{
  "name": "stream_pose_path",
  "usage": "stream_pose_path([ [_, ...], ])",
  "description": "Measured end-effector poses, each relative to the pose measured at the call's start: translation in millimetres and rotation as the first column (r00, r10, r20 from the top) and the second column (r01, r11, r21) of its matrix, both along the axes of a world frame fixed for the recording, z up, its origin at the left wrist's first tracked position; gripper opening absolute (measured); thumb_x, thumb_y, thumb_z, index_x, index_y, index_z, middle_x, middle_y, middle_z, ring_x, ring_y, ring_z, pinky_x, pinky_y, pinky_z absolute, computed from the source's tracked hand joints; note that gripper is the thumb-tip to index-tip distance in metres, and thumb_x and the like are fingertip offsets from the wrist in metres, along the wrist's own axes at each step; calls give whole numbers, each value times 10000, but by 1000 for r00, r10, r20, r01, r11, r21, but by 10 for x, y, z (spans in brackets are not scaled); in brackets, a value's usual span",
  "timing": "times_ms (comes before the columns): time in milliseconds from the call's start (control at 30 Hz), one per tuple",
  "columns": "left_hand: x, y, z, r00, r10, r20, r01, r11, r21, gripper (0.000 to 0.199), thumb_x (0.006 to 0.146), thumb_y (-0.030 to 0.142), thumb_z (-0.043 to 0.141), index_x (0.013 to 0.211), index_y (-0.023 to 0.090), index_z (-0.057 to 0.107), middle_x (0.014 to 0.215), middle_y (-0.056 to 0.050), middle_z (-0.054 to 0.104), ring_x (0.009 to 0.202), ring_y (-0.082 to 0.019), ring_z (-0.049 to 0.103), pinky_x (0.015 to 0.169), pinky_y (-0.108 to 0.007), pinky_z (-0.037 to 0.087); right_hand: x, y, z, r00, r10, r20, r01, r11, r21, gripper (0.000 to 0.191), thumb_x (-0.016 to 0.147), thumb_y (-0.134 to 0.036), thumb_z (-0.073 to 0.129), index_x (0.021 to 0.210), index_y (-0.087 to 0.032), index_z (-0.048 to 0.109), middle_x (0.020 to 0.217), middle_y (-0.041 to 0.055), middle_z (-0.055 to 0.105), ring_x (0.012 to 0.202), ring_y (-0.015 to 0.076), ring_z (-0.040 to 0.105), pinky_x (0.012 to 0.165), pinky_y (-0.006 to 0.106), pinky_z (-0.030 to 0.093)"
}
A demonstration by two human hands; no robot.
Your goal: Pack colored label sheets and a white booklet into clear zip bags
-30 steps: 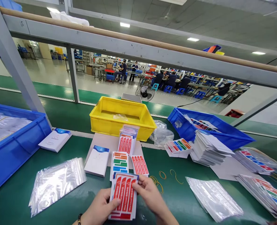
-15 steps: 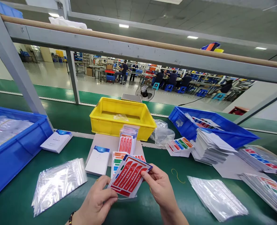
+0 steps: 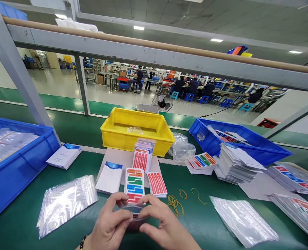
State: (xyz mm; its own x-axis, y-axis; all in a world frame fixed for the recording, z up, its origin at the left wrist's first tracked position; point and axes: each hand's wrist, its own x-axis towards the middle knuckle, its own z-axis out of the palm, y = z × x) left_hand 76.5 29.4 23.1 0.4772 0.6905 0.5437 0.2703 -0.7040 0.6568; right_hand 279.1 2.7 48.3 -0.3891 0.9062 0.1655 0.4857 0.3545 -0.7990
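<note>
Low at the front, my left hand [image 3: 112, 222] pinches a clear zip bag [image 3: 134, 209] between thumb and fingers. The bag is tilted with its rim toward me, and something dark reddish shows dimly inside it. On the bag's other side, my right hand [image 3: 160, 220] curls its fingertips onto the rim, its thumb apart lower down. Just beyond the hands lie a multicoloured label sheet [image 3: 134, 184] and a stack of red label sheets [image 3: 157, 184]. A stack of white booklets [image 3: 109, 177] with blue tops is left of them.
Flat clear bags lie at left [image 3: 67, 203] and right [image 3: 243, 220]. Yellow rubber bands [image 3: 175, 205] sit right of my hands. Behind stand a yellow bin [image 3: 138, 139] holding bags, a left blue bin [image 3: 18, 177] and a right blue bin [image 3: 263, 152]. Paper stacks [image 3: 233, 165] crowd the right.
The red label sheets, held fanned between both hands before, have come down toward me and now mostly cannot be seen. My right hand has moved left and down to the bag's rim.
</note>
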Motion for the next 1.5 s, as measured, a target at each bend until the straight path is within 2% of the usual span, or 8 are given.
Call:
stream_pose_path([
  [300, -71, 34, 70, 992, -60, -111, 71, 993, 95, 274, 845, 79, 423, 1073, 195, 520, 782, -44, 633, 675, -150, 565, 598, -234, 466, -49, -2, -40, 997, -45, 70, 21, 952, 305, 154, 829, -128, 485, 926, -200, 580, 786, 41, 615, 727, 162, 547, 651, 266, 436],
  [800, 5, -28, 157, 986, -92, -139, 96, 995, 27, 165, 810, 91, 434, 696, 191, 499, 615, -18, 582, 579, -135, 529, 535, -231, 411, -169, 20, -107, 997, 39, 59, -63, 862, 504, 126, 784, -108, 457, 716, -191, 521, 635, 21, 568, 597, 139, 491, 564, 259, 372],
  [900, 6, -34, 174, 989, -70, -128, 76, 996, 46, 180, 808, 78, 421, 690, 191, 497, 614, -26, 585, 584, -142, 533, 534, -240, 411, -135, 7, -106, 999, 17, 33, -29, 914, 404, 41, 810, -182, 520, 805, -191, 559, 690, 30, 600, 635, 149, 525, 595, 257, 407],
  [1000, -13, -29, 206, 994, -54, -96, 60, 996, 61, 182, 815, 69, 425, 711, 191, 512, 620, -27, 586, 583, -141, 533, 531, -239, 417, -77, -14, -109, 996, -57, 68, 44, 984, 173, 382, 699, -310, 707, 1034, -195, 565, 861, 53, 650, 715, 175, 580, 641, 258, 453],
  [1100, -60, -11, 185, 998, -54, -38, 57, 996, 68, 156, 830, 79, 452, 775, 199, 536, 662, -22, 599, 618, -140, 548, 563, -235, 448, -22, 6, -154, 992, -4, 126, 2, 1000, 18, 118, 758, -200, 611, 869, -222, 643, 779, 9, 672, 672, 153, 605, 610, 229, 447],
  [1200, -151, 28, 80, 999, 14, 47, -18, 996, 83, 160, 846, 207, 513, 1004, 201, 537, 906, -73, 636, 861, -194, 587, 756, -296, 499, 72, 150, -202, 999, -24, 29, 24, 1000, 14, 248, 805, -117, 447, 748, -215, 668, 720, 6, 674, 664, 141, 611, 617, 231, 449],
  [1367, -359, 148, -143, 936, 352, 5, -352, 936, -10, 208, 860, 292, 477, 1045, 220, 538, 982, -66, 626, 934, -199, 583, 808, -285, 493, 398, 804, -290, 834, -493, -248, 506, 862, -11, 157, 760, -286, 539, 761, -186, 660, 672, 30, 654, 614, 174, 599, 600, 282, 477],
  [1500, -536, 258, -271, 860, 468, -206, -501, 850, -161, 233, 865, 384, 398, 853, 223, 566, 779, -28, 632, 697, -181, 592, 557, -239, 480, 583, 1390, -564, 775, -598, -206, 603, 797, -43, 233, 752, -351, 525, 829, -150, 616, 687, 62, 660, 594, 198, 609, 579, 308, 485],
])
